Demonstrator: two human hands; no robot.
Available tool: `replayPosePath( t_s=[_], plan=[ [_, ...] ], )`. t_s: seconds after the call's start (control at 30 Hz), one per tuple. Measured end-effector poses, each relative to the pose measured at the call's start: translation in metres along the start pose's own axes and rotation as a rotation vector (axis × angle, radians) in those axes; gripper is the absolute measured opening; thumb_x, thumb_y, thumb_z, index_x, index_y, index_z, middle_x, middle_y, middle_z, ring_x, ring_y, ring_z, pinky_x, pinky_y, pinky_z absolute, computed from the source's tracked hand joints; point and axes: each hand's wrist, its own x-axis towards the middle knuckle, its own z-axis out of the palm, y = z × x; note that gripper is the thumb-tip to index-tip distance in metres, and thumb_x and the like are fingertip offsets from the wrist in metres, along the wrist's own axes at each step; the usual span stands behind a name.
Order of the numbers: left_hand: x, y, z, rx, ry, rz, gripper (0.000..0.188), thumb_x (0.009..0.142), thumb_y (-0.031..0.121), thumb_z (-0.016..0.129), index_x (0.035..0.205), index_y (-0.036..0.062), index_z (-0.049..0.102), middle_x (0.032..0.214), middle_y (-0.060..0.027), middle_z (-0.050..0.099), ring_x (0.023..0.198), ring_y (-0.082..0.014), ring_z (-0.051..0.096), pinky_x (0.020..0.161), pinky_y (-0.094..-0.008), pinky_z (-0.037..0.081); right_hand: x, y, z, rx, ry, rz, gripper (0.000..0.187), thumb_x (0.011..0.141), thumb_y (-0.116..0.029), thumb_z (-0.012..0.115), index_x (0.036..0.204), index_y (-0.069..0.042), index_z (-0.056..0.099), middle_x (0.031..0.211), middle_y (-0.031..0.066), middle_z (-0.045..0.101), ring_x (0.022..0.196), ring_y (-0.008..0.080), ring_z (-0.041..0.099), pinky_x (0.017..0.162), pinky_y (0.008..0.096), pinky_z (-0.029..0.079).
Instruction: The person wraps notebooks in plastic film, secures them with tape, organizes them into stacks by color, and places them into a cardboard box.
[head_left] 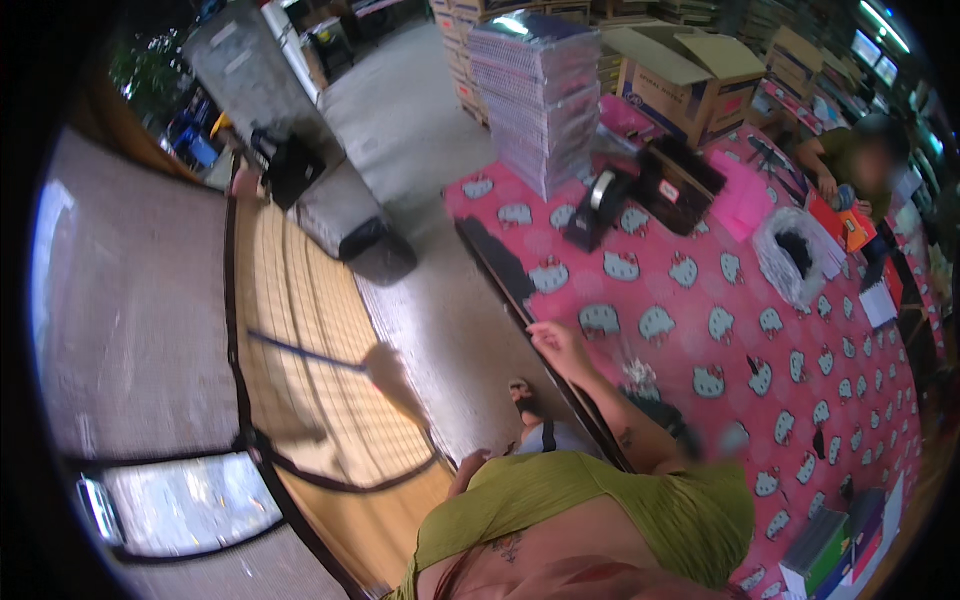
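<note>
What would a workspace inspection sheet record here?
Surface: pink table covering with white cartoon faces.
Job's things: whitish item near the right hand, unclear.
Clutter: tall plastic-wrapped stack, black tape-dispenser-like object, open brown cardboard box, translucent plastic bag.
Hands: right at the table's edge, fingers curled, nothing clearly held; left hand beside the body, partly visible.
Cables: nothing seen.
Surroundings: grey concrete floor, black container, co-worker across the table.

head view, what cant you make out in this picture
All in the head view:
- Left hand: partly hidden by the green top; grip unclear.
- Right hand: too small to tell whether fingertips pinch anything.
- Large open cardboard box: inside hidden by its sides.
- Clear plastic bag: dark contents too small to identify.
</note>
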Motion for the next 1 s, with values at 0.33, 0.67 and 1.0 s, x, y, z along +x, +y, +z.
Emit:
replayPosePath(
  t_s=[0.33,0.67,1.0],
  plan=[
    [0.157,0.064,-0.237,0.019,0.455,0.106,0.035,0.086,0.014,0.069,0.117,0.0004,0.062,0.096,-0.0184,0.065,0.086,-0.0308,0.066,0.076,-0.0415,0.053,0.226,-0.072,-0.056,-0.324,0.585,-0.37,0.021,0.082,-0.004,0.069,0.102,-0.005,0.065,0.099,0.0117,0.064,0.094,0.0297,0.062,0.083,0.0383,0.049],
    [0.265,0.449,-0.292,-0.155,0.101,1.368,0.038,0.086,0.005,0.066,0.121,-0.0017,0.057,0.112,-0.0221,0.06,0.102,-0.04,0.06,0.087,-0.0432,0.049,0.2,-0.006,-0.125,-0.598,0.745,0.319,0.084,0.078,-0.026,0.073,0.149,-0.006,0.032,0.143,0.0271,0.042,0.133,0.0419,0.042,0.109,0.0455,0.036],
    [0.277,0.489,-0.191,-0.165,0.118,1.103,0.078,0.085,0.028,0.072,0.144,-0.0013,0.031,0.136,-0.0291,0.041,0.125,-0.0453,0.041,0.103,-0.0516,0.037,0.175,0.021,-0.195,-0.594,1.035,0.108,0.069,0.087,-0.023,0.067,0.146,-0.002,0.037,0.147,0.0244,0.038,0.135,0.0396,0.039,0.112,0.046,0.032]
  ],
)
